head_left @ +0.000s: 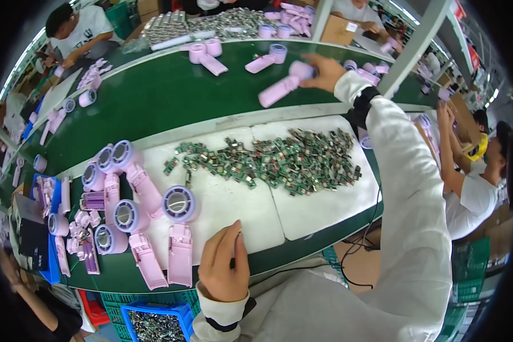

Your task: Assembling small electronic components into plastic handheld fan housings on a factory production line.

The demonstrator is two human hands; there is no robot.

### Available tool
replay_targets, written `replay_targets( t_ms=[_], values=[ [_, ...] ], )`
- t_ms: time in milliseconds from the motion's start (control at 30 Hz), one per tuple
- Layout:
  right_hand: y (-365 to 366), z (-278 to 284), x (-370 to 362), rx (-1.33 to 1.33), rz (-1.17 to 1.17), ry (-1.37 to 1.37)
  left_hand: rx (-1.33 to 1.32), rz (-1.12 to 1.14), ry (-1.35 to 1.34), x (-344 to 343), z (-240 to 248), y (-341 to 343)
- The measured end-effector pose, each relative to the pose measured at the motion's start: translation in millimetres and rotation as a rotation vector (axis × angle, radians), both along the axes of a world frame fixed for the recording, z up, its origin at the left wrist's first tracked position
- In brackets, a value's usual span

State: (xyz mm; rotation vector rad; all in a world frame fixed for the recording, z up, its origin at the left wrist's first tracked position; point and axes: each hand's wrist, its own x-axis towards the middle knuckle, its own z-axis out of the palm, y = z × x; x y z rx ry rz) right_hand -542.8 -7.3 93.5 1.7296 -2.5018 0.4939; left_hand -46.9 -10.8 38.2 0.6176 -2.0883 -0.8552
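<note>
My right hand reaches out over the green conveyor belt and grips a pink handheld fan body by its round lilac head. Hand and fan are slightly blurred by motion. In front of me, at the edge of a white foam sheet, my left hand has its thumb and fingers pinched together; whatever lies between them is too small to make out. A heap of small green circuit boards covers the foam beyond it. Left of that hand lie several pink fan bodies with round lilac heads and opened handles.
More pink fans lie on the belt. A blue bin with pink parts stands at the left; another blue bin of small parts sits below the table. A grey post rises at upper right. Co-workers sit around; a black cable hangs nearby.
</note>
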Motion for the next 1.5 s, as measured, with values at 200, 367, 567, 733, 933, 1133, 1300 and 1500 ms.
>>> replay_targets(
  t_ms=[200,367,567,733,933,1133,1300,1500],
  values=[
    [26.5,103.5,165.8,0.128,0.390,-0.152,-0.144,-0.043,0.349,23.4,-0.4,17.4],
    [26.6,89.0,261.3,0.236,0.629,0.086,-0.318,-0.366,0.293,24.1,8.5,18.7],
    [16.8,39.2,291.4,0.074,0.699,0.312,-0.155,-0.239,0.137,11.2,-27.2,19.6],
    [34.0,36.6,320.3,0.128,0.730,0.239,-0.104,-0.205,0.178,15.1,-33.7,21.1],
    [33.8,8.0,325.1,0.257,0.777,0.207,-0.124,-0.237,0.205,16.3,-36.0,19.1],
    [41.5,-10.0,314.1,0.000,0.954,0.334,-0.126,-0.210,0.231,18.8,-39.3,19.3],
    [54.1,-15.1,315.4,-0.024,1.005,0.349,-0.085,-0.217,0.260,26.5,-40.6,23.9],
    [56.6,-23.1,319.5,-0.159,1.009,0.396,-0.019,-0.216,0.291,33.5,-39.4,30.7]
  ],
)
